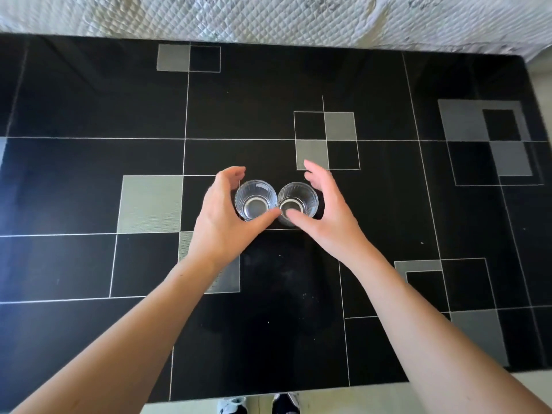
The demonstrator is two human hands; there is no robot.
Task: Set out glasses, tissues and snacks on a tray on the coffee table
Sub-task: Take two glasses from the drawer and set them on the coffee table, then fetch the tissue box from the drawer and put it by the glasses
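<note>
Two clear ribbed glasses stand upright side by side, touching, near the middle of the black coffee table [89, 189]. My left hand [227, 216] cups the left glass [255, 200] from its left, thumb at the near rim, fingers curled and a little apart from the glass. My right hand [324, 213] cups the right glass [298, 200] from its right, thumb over the near rim, fingers spread clear of the far side. Neither hand closes fully on its glass.
The table top is glossy black with white lines and grey squares. A white quilted sofa cover [268, 16] runs along the far edge. Pale floor and my shoes [260, 404] show past the near edge.
</note>
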